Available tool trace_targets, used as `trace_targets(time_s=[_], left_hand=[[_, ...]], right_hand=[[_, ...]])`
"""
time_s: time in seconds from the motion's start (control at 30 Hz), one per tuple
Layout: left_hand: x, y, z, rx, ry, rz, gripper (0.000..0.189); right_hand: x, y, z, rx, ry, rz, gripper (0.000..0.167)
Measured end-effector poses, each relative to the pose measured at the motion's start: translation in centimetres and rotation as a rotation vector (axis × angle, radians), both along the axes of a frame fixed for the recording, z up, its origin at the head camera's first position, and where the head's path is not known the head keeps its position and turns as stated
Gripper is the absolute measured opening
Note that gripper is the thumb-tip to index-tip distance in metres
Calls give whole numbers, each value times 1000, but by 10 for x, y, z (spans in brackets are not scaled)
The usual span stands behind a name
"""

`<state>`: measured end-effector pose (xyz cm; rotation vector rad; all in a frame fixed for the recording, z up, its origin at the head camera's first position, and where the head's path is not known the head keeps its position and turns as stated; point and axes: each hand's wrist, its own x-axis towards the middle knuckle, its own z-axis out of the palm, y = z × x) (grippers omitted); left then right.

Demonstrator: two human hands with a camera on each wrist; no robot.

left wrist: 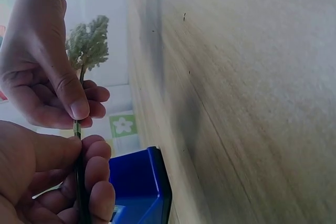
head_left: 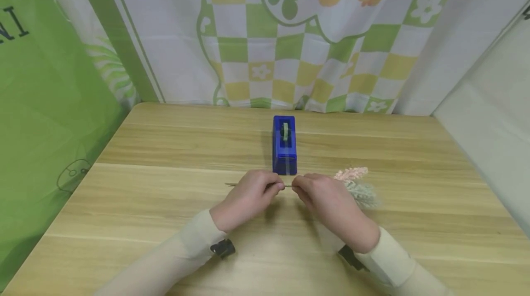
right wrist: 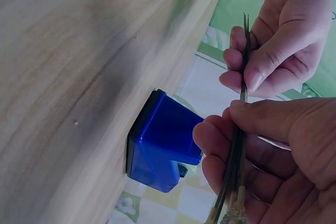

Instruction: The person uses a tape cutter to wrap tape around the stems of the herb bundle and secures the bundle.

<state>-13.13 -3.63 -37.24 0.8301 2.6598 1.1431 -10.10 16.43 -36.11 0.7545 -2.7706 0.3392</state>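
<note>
Both hands hold one thin bundle of flower stems [right wrist: 237, 153] level above the table, in front of a blue tape dispenser [head_left: 285, 148]. My left hand [head_left: 253, 192] pinches the stems near their cut ends, which stick out to the left. Close beside it, my right hand [head_left: 329, 199] grips them between thumb and curled fingers. Past the right hand show a pink flower head [head_left: 351, 173] and a pale green one [head_left: 362, 194]. Between the two thumbs in the left wrist view, a short shiny band [left wrist: 77, 128], perhaps tape, lies around the stems.
The dispenser carries a roll of tape [head_left: 285, 131] and stands on the wooden table [head_left: 165, 148], just beyond the hands. A patterned curtain [head_left: 290, 47] hangs behind the table's far edge. Green cloth [head_left: 49, 102] hangs on the left.
</note>
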Motion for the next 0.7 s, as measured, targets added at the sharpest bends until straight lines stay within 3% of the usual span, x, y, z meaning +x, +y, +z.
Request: trace_targets(time_s=[0.43,0.7], left_hand=[[-2,0,0,22,54,6,13],[-4,1,-2,23,50,11,9]], right_hand=[[0,-1,0,13,-14,-21,5],[-4,-2,0,3,-22,-25,5]])
